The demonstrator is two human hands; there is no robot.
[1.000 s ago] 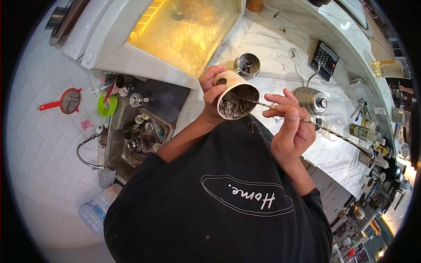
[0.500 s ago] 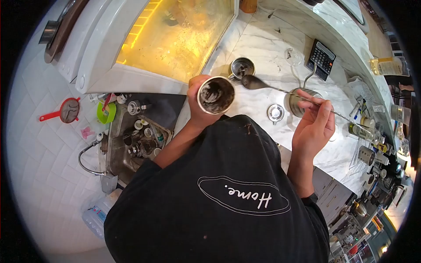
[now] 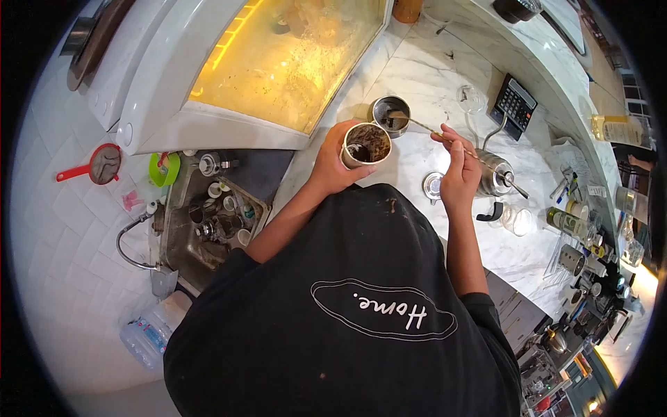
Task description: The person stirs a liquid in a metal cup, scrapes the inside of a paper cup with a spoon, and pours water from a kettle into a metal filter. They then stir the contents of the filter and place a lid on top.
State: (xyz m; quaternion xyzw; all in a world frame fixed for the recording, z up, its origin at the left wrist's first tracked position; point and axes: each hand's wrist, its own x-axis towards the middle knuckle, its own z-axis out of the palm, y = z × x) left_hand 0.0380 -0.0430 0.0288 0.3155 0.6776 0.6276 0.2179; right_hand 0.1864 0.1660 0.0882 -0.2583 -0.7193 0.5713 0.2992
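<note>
Over the white bench (image 3: pixel 417 66), a paper cup (image 3: pixel 367 143) is gripped by the left hand (image 3: pixel 335 158) and a long spoon (image 3: pixel 422 126) by the right hand (image 3: pixel 458 170).

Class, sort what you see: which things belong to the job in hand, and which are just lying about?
Apparently in use:
- paper cup, held in the left hand
- long spoon, held in the right hand
- metal cup, at the spoon's head

Apparently lying about:
- calculator
- red strainer
- green bowl
</note>
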